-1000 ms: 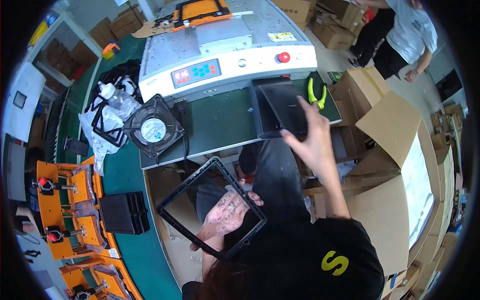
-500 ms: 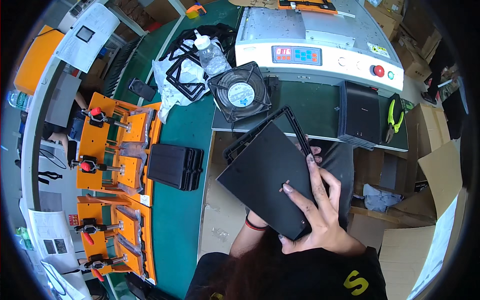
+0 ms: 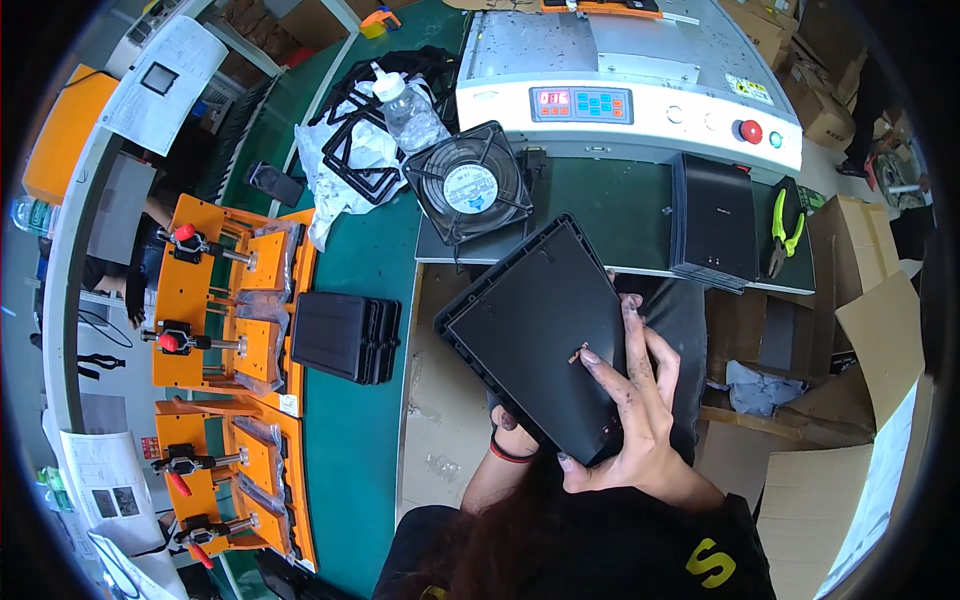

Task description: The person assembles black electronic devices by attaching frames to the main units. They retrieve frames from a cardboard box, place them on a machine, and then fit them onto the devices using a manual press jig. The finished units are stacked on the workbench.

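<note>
In the head view, a black rectangular panel [image 3: 535, 330] lay tilted within a black frame [image 3: 476, 366], between the two hands and above the person's lap. The frame's rim showed along the panel's upper-left and lower-left sides; whether the panel sat flush could not be told. The right hand [image 3: 640, 425] was spread over the panel's lower right, index fingertip on its face, thumb by the bottom corner. The left hand [image 3: 515, 438] was beneath, mostly hidden, so its grip could not be judged. Stacked black cases [image 3: 345, 338] rested on the green surface [image 3: 350, 440] to the left.
</note>
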A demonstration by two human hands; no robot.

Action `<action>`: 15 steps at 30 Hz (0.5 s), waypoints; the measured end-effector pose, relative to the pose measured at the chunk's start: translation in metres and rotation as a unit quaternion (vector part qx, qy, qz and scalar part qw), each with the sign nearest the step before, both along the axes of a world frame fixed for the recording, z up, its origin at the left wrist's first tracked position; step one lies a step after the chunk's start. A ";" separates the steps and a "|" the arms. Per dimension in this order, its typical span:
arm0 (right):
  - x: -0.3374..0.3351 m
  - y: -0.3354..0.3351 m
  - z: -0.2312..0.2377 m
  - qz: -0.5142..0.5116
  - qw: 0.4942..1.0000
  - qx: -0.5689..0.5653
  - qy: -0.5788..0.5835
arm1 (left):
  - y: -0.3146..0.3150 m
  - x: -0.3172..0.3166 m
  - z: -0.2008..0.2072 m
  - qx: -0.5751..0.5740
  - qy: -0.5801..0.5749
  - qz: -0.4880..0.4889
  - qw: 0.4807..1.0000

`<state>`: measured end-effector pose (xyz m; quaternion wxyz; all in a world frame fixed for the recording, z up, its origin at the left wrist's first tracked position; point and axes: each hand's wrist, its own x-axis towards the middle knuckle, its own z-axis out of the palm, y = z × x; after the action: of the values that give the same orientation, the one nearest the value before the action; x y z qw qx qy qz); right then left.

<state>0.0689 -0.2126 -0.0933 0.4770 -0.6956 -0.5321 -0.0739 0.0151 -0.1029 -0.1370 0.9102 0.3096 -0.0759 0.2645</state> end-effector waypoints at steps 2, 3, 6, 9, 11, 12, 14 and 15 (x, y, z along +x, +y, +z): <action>0.001 -0.001 -0.001 0.005 1.000 -0.001 -0.002 | -0.001 0.001 0.001 0.008 0.005 0.006 1.000; 0.001 -0.001 -0.001 0.006 1.000 -0.004 0.000 | -0.001 0.001 -0.001 0.004 -0.001 0.004 1.000; 0.001 -0.001 0.002 0.004 1.000 -0.021 0.012 | 0.001 0.006 -0.008 -0.008 -0.057 -0.030 0.998; -0.002 -0.003 0.006 -0.004 0.998 -0.047 0.031 | 0.006 0.010 -0.010 -0.003 -0.097 -0.071 0.993; -0.002 -0.003 0.006 -0.007 0.997 -0.062 0.035 | 0.000 0.007 -0.013 0.011 -0.028 -0.056 0.998; -0.001 -0.003 0.007 -0.013 0.997 -0.075 0.031 | -0.002 0.007 -0.013 0.019 -0.009 -0.049 0.999; -0.001 -0.003 0.010 -0.026 0.994 -0.102 0.024 | -0.006 0.011 -0.012 0.012 -0.042 -0.042 0.998; 0.000 -0.003 0.011 -0.026 0.992 -0.120 0.019 | -0.007 0.013 -0.012 -0.001 -0.061 -0.043 0.997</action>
<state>0.0693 -0.2154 -0.0823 0.3981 -0.7627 -0.5096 -0.0092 0.0276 -0.1102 -0.1494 0.9146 0.2886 -0.1442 0.2437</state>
